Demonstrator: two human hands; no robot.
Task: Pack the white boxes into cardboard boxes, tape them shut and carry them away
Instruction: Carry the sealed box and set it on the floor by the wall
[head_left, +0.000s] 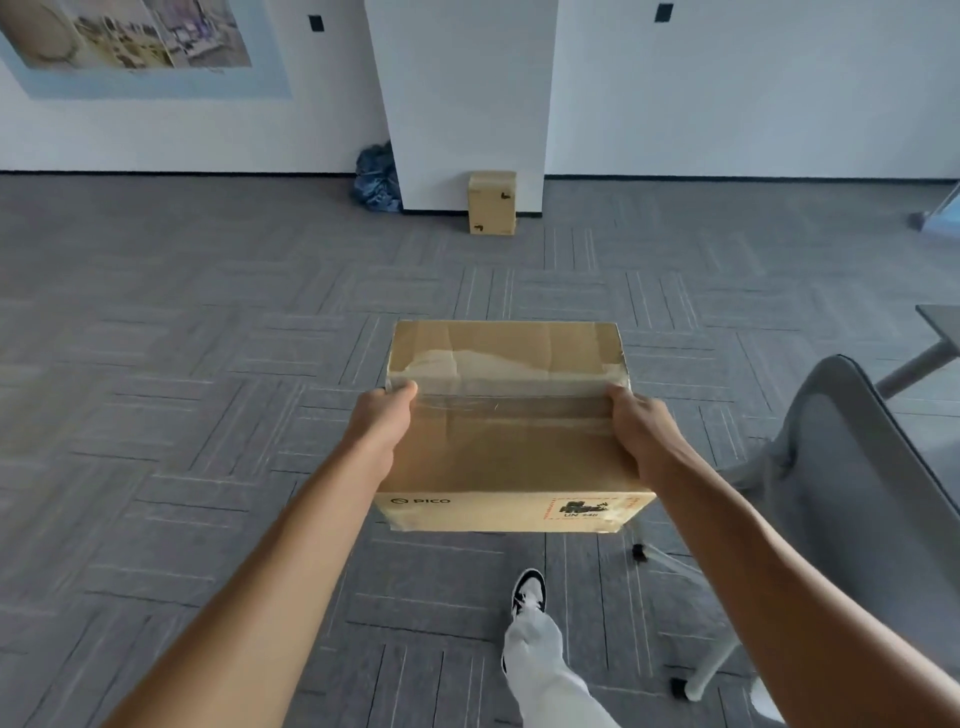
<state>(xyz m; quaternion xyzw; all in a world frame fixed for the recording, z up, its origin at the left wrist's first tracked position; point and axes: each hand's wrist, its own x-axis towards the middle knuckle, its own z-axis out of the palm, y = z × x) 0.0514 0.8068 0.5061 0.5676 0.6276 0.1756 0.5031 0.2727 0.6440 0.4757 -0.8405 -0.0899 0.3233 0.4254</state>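
Left hand: the left hand (384, 415) is pressed against the left side of the taped cardboard box (506, 431), thumb over the top edge; its fingers are hidden behind the box wall, so how far they curl cannot be told.
Right hand: the right hand (641, 431) is clamped on the opposite side of the box in the same way, its fingers also out of sight.
Box: the box is held clear of the carpet (208, 364) between both hands, ahead of the body, with clear tape (509, 402) run across its closed top flaps.
Step judged: packing and taping appear done for this box; it is being carried away.
Around the box: a shoe (528, 592) is planted below it, a grey chair (857, 467) stands just right of it, and a second cardboard box (492, 202) sits well beyond it against a white pillar (462, 104).
Risk: held by side pressure alone, the box could slip; the chair's legs could be caught by the foot.
Hidden: the box's contents and underside cannot be seen; its label print is too small to read fully.
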